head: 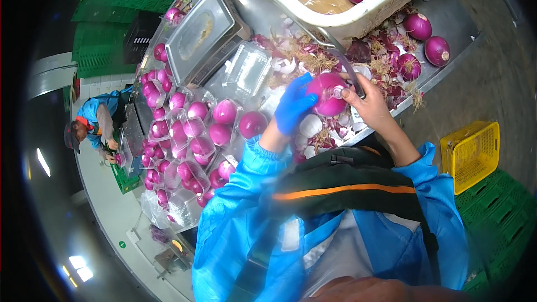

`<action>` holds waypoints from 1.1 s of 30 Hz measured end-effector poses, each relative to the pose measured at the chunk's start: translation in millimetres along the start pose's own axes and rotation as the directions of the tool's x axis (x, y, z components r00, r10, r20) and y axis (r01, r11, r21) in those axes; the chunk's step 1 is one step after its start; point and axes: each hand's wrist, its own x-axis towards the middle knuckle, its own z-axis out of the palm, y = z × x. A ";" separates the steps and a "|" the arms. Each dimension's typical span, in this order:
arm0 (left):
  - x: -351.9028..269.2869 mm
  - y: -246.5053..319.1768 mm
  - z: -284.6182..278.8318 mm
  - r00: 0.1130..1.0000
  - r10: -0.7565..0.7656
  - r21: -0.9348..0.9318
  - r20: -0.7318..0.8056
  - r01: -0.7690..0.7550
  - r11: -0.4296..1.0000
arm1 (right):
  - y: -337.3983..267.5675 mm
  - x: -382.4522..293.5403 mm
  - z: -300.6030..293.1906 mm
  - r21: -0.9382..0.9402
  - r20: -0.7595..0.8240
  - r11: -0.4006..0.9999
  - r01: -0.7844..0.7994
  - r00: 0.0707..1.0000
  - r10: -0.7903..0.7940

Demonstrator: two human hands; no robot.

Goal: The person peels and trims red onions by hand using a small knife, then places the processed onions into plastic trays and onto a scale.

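Note:
A large peeled red onion is held between my two hands, above a heap of skins. My left hand, in a blue glove, grips its left side. My bare right hand is at its right side, the thumb near the pale end of the onion, and a curved dark handle or blade passes between its fingers; whether it is a knife I cannot tell. Below lie white and purple onion skins. Left of my gloved hand, a peeled onion sits beside many onions in clear plastic trays.
A white plastic crate with onions stands at the top. A scale and a clear empty tray are at upper left. Loose onions lie near the table's right edge. A yellow crate is at right; a co-worker is far left.

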 end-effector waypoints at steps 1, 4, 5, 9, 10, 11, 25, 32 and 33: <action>1.0 -1.8 -1.1 0.999 0.034 -0.112 0.004 -0.033 0.993 | 0.3 -0.3 -1.2 0.106 -0.041 0.994 -0.023 0.999 0.028; 0.0 -8.7 21.8 0.995 0.100 -0.278 -0.004 -0.097 0.956 | -1.9 -1.8 15.4 0.107 -0.091 0.993 -0.053 0.994 0.063; -2.5 -10.6 28.0 0.993 0.114 -0.329 -0.040 -0.120 0.937 | -6.0 -3.9 20.1 0.045 -0.148 0.999 -0.017 0.989 0.023; -1.7 -6.5 17.7 0.997 0.020 -0.366 -0.074 -0.046 0.930 | -23.3 -10.0 3.9 -0.205 0.007 0.979 -0.009 1.000 0.010; -0.8 -4.9 15.7 0.998 0.029 -0.395 -0.056 -0.049 0.917 | -21.0 -12.3 2.3 -0.355 -0.049 0.927 0.123 0.988 -0.150; -2.9 -3.7 17.0 0.998 0.030 -0.396 -0.060 -0.052 0.917 | -18.3 -16.0 -1.1 -0.354 -0.045 0.927 0.125 0.988 -0.151; -4.6 5.7 21.3 0.992 0.070 -0.365 -0.100 -0.102 0.925 | -8.3 -30.3 -15.7 -0.728 0.036 0.621 0.291 0.921 -0.388; -7.7 8.3 25.6 0.992 0.056 -0.365 -0.117 -0.095 0.926 | -7.0 -32.6 -15.9 -0.748 0.047 0.605 0.273 0.931 -0.362; -7.6 8.0 25.5 0.991 0.052 -0.363 -0.123 -0.094 0.927 | -6.6 -32.2 -15.5 -0.748 0.047 0.605 0.273 0.931 -0.362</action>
